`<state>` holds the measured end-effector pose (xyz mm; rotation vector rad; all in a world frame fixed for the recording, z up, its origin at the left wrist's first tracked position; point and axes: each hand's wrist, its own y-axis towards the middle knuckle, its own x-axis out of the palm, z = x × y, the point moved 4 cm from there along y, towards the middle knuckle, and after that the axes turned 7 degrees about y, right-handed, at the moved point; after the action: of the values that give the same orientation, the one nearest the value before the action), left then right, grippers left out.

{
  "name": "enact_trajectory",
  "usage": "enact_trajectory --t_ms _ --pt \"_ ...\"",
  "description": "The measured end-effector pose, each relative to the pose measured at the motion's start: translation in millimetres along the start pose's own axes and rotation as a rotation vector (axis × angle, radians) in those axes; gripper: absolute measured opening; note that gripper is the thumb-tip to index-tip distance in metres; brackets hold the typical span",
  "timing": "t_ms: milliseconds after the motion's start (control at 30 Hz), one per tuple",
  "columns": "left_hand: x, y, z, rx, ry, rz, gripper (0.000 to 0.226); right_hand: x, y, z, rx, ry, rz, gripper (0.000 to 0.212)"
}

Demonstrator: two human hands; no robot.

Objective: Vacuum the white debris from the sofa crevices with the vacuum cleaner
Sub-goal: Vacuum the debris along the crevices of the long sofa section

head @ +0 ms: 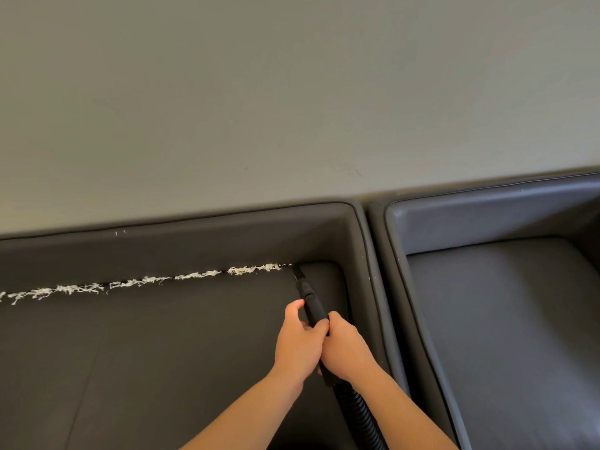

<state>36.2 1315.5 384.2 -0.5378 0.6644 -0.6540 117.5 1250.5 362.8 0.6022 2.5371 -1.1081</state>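
Where the dark seat cushion point(162, 352) meets the backrest point(194, 241) of the sofa, a ragged line of white debris point(139, 282) lies along the crevice, running from the left edge of the view rightward to just short of the back right corner. It looks shredded and stringy, pale against the dark leather-like cover, thicker in some clumps and broken by small gaps. A few white specks sit on the top edge of the backrest.

The black vacuum nozzle point(298, 272) has its narrow tip in the crevice, right at the right-hand end of the debris line. Behind it a rigid black tube point(313, 306) slopes back toward you and joins a ribbed black hose point(358, 414) that leaves the bottom of the view.

Your left hand point(297, 342) wraps the tube from the left, thumb resting along it and fingers curled round it. Your right hand point(345, 347) grips the same tube just beside it, from the right, fingers closed over the top. The two hands touch.

A second, lighter grey seat point(503, 319) stands just beside the sofa on the right, and a plain grey wall point(292, 92) rises behind both.
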Motion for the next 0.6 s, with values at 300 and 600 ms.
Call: enact_trajectory --t_ms 300,600 --pt "2 5 -3 0.009 0.03 0.009 0.058 6 0 2 -0.008 -0.012 0.02 0.022" --pt "6 2 -9 0.016 0.077 0.019 0.061 8 -5 10 -0.008 -0.015 0.038 0.029"
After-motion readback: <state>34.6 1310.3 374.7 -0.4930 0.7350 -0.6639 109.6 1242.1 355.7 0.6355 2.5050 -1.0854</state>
